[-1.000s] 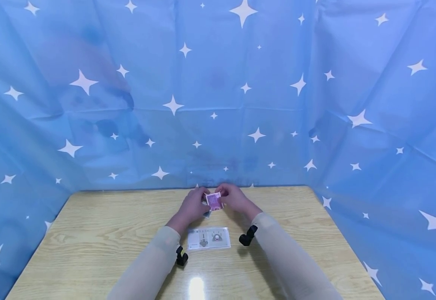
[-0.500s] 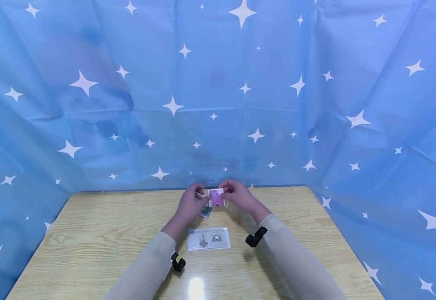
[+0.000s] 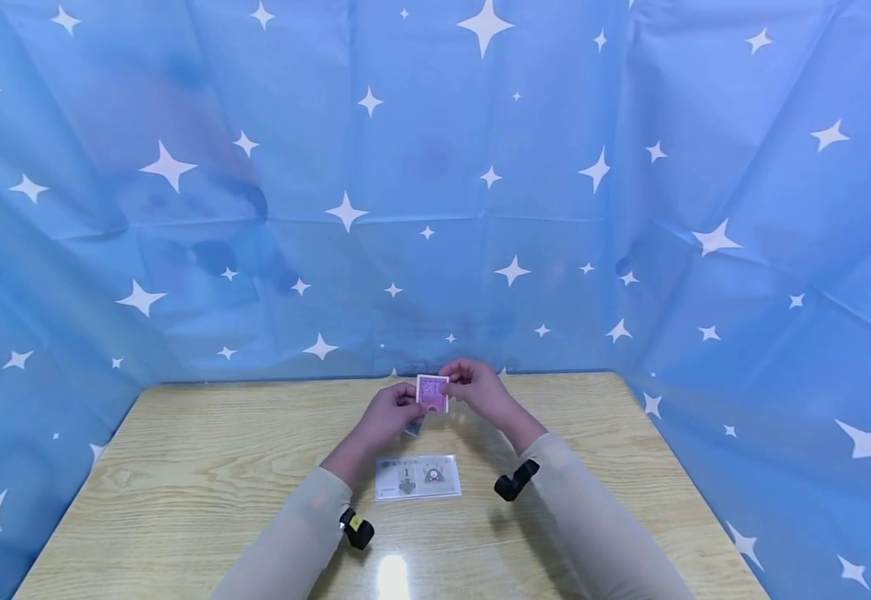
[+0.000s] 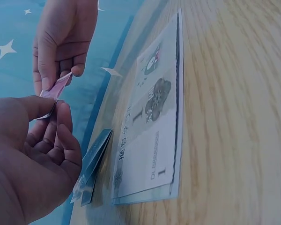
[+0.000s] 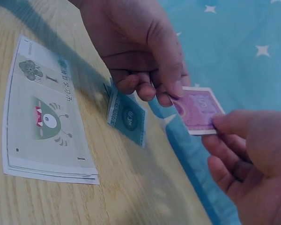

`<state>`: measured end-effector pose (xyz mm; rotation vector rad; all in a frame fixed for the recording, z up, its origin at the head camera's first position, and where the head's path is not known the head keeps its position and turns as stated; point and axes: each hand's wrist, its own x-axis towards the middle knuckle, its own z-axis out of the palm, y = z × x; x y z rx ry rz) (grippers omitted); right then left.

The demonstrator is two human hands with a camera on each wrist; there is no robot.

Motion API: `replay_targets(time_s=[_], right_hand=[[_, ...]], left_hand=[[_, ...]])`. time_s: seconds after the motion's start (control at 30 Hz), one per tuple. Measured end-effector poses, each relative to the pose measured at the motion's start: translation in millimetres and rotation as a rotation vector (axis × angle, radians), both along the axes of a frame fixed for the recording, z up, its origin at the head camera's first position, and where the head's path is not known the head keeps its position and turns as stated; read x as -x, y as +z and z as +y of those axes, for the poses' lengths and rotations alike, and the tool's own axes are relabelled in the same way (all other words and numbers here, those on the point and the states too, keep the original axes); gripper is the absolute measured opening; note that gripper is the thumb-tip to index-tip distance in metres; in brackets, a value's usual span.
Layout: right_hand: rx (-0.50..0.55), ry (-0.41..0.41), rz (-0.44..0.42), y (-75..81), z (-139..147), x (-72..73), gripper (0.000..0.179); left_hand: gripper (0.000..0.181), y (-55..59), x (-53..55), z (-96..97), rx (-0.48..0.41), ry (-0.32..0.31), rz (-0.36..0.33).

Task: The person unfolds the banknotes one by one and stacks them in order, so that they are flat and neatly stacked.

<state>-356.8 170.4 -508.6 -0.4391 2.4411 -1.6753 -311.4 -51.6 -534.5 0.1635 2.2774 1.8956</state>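
A small pink-purple folded play banknote (image 3: 432,392), printed with a 5 in the right wrist view, is held up above the table's far edge. My left hand (image 3: 384,417) pinches its left side between thumb and fingers. My right hand (image 3: 482,395) pinches the opposite side, thumb on the printed face (image 5: 201,112). Below the hands a folded teal banknote (image 5: 128,116) lies on the table, its layers slightly sprung apart; in the head view my left hand partly covers it. Nearer to me is a stack of grey-white 1 banknotes (image 3: 417,477), lying flat.
The light wood-grain table (image 3: 202,467) reaches back to a blue curtain (image 3: 420,292) with white stars. A black wrist camera (image 3: 357,528) sits at the left cuff, another black camera (image 3: 516,480) at the right cuff.
The purple banknote has gone slightly up and away from me, and stands straighter. Both hands moved with it, the forearms spreading a little. The banknote stack stayed in place.
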Motion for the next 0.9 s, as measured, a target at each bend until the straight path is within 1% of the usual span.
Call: replay_targets(time_s=[0.1,0.17,0.27,0.4,0.6,0.73,0.8,0.9], right_hand=[[0.010,-0.014,0.007,-1.6,-1.2,-1.2,0.022],[0.020,-0.033,0.021,-3.7,-2.0,-2.2,0.020],[0.048,-0.072,0.032,-7.9,-4.1,-6.0,0.017],[0.096,-0.112,0.027,-12.7,-8.3,-15.1,0.014],[0.101,-0.103,0.013,-15.1,-13.9,-29.9,0.012],[0.084,-0.097,0.013,-16.3,-15.0,-34.4,0.015],[0.078,-0.117,0.020,-16.3,-14.8,-35.2,0.016],[0.059,-0.169,0.038,-13.0,-16.7,-35.6,0.016]], left_hand=[[0.017,1.0,-0.2,-1.6,0.001,0.000,0.008],[0.017,1.1,0.2,-2.8,-0.003,0.012,0.024],[0.016,0.7,1.8,-4.8,-0.010,0.055,0.049],[0.015,1.3,3.7,-7.1,-0.040,0.118,0.057],[0.012,4.8,4.9,-8.7,-0.067,0.179,0.081],[0.010,7.3,4.6,-9.6,-0.073,0.189,0.084],[0.010,7.6,4.3,-10.3,-0.074,0.183,0.084],[0.010,7.9,4.1,-11.0,-0.074,0.170,0.095]])
